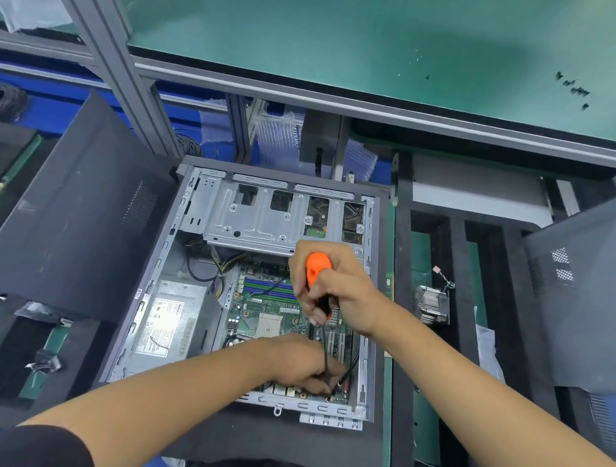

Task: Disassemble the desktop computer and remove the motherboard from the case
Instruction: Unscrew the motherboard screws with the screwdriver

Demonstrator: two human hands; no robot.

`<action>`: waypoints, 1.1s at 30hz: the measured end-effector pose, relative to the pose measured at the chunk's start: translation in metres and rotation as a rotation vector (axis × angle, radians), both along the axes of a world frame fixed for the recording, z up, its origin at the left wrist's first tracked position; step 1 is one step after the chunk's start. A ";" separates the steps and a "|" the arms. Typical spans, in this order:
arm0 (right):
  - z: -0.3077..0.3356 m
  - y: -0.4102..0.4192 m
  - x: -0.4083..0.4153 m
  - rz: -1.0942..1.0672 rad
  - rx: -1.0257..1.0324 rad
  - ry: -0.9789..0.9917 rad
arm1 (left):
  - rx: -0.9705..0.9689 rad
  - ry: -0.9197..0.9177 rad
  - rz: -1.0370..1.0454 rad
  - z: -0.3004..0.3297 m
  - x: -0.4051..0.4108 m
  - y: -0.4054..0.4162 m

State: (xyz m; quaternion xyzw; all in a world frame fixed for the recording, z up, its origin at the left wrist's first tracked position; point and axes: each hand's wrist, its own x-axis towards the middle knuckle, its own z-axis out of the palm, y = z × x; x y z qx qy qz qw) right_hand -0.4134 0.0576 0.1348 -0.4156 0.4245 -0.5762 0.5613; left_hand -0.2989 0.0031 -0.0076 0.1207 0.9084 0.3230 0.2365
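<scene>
Lying flat in the floor of the open case (182,258), the motherboard (271,317) fills the case's right half, with its long axis running from the near edge up toward the drive cage (262,217) at the far edge. It is still seated, cables across it, so the board is not yet free.

At the board's near right corner, the left hand (300,365) reaches in from the near left, fingers curled down among thin black cables (325,357); it seems to pinch or steady one, though exactly which I cannot tell. Above it, the right hand (334,289) grips a screwdriver (318,268) by its orange handle, fist wrapped tight, shaft pointing down and toward the near edge. The tip is hidden behind fingers and cable, but the shaft's line runs toward that same near right corner.

So the tool's axis slants down onto the board, and the spot it aims at lies just nearward of the right hand, beside the left fingertips. Likely a screw or connector there is the step in hand; the left hand is the nearer of the two.

Left of the board sits the power supply (172,318), against the case's left wall. A heatsink (430,303) rests apart in a foam tray (455,226) to the right.
</scene>
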 end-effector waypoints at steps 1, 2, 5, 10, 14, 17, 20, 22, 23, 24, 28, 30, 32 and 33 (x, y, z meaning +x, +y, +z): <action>0.004 0.001 0.000 0.033 0.016 0.032 | 0.000 -0.008 -0.001 0.002 0.000 0.000; 0.009 0.002 -0.001 0.059 0.045 0.075 | 0.001 -0.019 -0.004 0.003 0.000 0.000; 0.028 0.004 -0.008 0.112 0.148 0.278 | 0.003 -0.038 -0.015 0.008 -0.001 0.002; 0.068 0.007 -0.020 0.163 0.190 1.178 | -0.022 -0.079 -0.024 0.013 -0.003 0.005; 0.091 0.012 -0.022 0.185 0.222 1.612 | -0.048 -0.121 -0.016 0.018 -0.006 0.009; 0.100 0.015 -0.015 0.289 0.314 1.546 | -0.072 -0.174 -0.007 0.026 -0.007 0.012; 0.108 0.014 -0.008 0.400 0.366 1.474 | -0.066 -0.245 0.045 0.027 -0.012 0.017; 0.113 0.014 -0.005 0.446 0.384 1.470 | -0.079 -0.256 -0.011 0.028 -0.018 0.021; 0.116 0.015 -0.005 0.472 0.393 1.457 | -0.086 -0.263 -0.040 0.028 -0.021 0.022; 0.118 0.017 -0.004 0.504 0.399 1.433 | -0.113 -0.261 -0.063 0.030 -0.023 0.023; 0.126 0.022 0.000 0.631 0.339 1.418 | -0.190 -0.278 -0.034 0.035 -0.027 0.029; 0.128 0.022 0.002 0.655 0.285 1.524 | -0.198 -0.254 -0.050 0.036 -0.028 0.031; 0.129 0.021 0.005 0.633 0.292 1.614 | -0.210 -0.232 -0.049 0.043 -0.028 0.033; 0.127 0.021 0.008 0.610 0.299 1.661 | -0.216 -0.217 -0.049 0.043 -0.028 0.034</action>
